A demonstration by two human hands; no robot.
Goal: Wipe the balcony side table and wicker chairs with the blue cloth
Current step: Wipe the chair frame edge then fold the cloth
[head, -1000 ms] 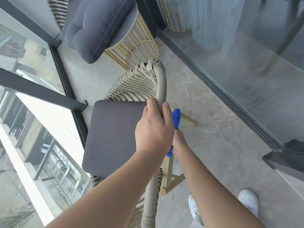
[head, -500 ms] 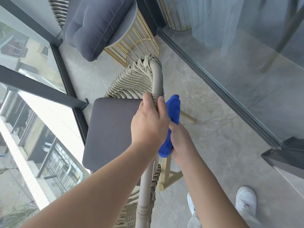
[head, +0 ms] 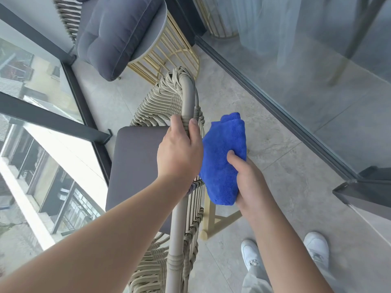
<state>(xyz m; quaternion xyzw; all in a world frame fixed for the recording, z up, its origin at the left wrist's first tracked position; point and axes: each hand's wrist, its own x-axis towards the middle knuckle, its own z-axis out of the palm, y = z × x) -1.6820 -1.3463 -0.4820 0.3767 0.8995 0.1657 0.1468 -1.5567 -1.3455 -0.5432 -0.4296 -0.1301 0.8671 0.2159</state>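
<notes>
The left hand (head: 179,153) is wrapped around the top rail of the nearer wicker chair (head: 186,96), thumb on one side of the tube and fingers curled over the other, grasping it just below the bend of the back. The right hand (head: 251,182) grasps the folded blue cloth (head: 224,157), thumb lying across its face, with the cloth held upright just at 3 o'clock of the left hand and against the outer side of the woven back; whether it presses on the strands cannot be told. The chair's dark seat pad (head: 135,166) lies at 9 o'clock of the hands. At 12 o'clock stands the round counter (head: 158,32) on a gold wire base, with a grey cushion (head: 114,34) overlapping its top, and the second wicker chair (head: 67,20) shows at 11 o'clock behind the cushion. White shoes (head: 315,248) stand on the grey tiled floor (head: 275,208) at 5 o'clock.
</notes>
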